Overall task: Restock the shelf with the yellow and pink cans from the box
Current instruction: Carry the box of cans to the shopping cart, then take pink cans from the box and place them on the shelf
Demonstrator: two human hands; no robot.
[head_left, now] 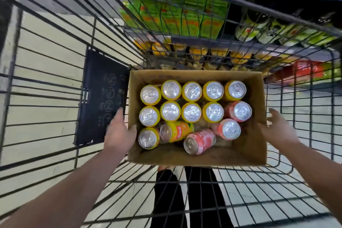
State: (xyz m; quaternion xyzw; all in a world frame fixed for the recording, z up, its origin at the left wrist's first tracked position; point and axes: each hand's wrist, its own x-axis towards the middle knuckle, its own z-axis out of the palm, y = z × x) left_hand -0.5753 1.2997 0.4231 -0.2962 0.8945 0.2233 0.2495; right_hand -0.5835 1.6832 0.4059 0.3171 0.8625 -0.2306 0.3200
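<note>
Head view, looking down into a wire cart (55, 87). One open cardboard box (248, 152) sits in the cart at centre frame and holds fourteen cans.

Eleven are yellow cans (170, 110). Five stand upright along the far wall, four stand in the middle row, one stands at the near left corner, and one lies on its side beside that one. Three are pink cans (240, 111), all toward the right of the box: one upright at the end of the middle row, one tilted just below it, and one lying on its side (199, 141) near the box's centre front.

The left hand (118, 131) grips the box's left wall, thumb hooked over the rim and fingers outside. The right hand (277, 127) is open with fingers extended, just beside the right wall; whether it touches the wall cannot be told.

The shelf (203, 41) crosses the upper frame behind the cart's wires, carrying green cartons (175, 15) above and a row of yellow cans below. One dark panel (101, 98) hangs on the cart at left of the box.
</note>
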